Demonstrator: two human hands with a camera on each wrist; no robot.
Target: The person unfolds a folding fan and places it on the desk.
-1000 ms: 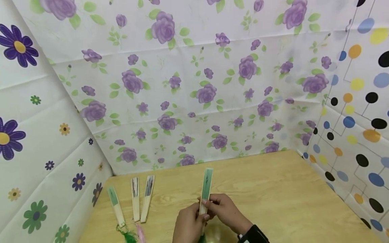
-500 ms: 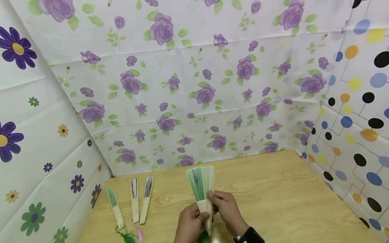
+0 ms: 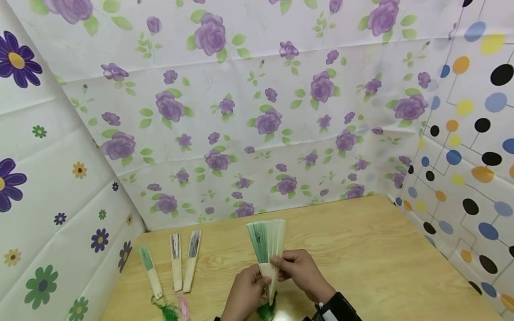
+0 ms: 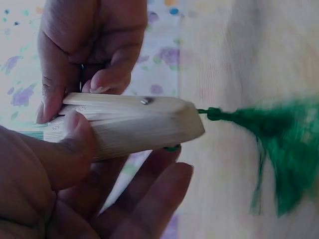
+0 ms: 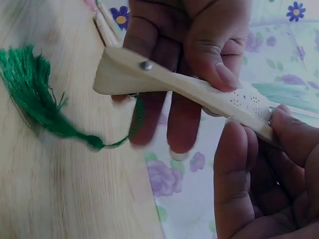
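Note:
A green folding fan (image 3: 263, 243) stands partly spread above the table in the head view, leaf upward. My left hand (image 3: 246, 290) pinches its wooden ribs low down, thumb in front. My right hand (image 3: 304, 273) pinches the fan's right edge between thumb and fingers, a little higher. In the left wrist view the ribs (image 4: 149, 124) lie gathered at the metal rivet (image 4: 145, 101). A green tassel (image 4: 284, 144) hangs by a cord from that end. The right wrist view shows small cut-out flowers in the wooden guard (image 5: 244, 102).
On the wooden table (image 3: 361, 249), to the left, lie a folded green fan (image 3: 151, 272) and two folded fans with dark prints (image 3: 176, 263). Beside them rest a green tassel (image 3: 169, 312) and a pink tassel (image 3: 184, 307). A floral cloth (image 3: 241, 111) stands behind.
The fan, folded one second ago, has spread partly open between my hands. My right hand has shifted a little along its right edge. The fans on the table stay in place.

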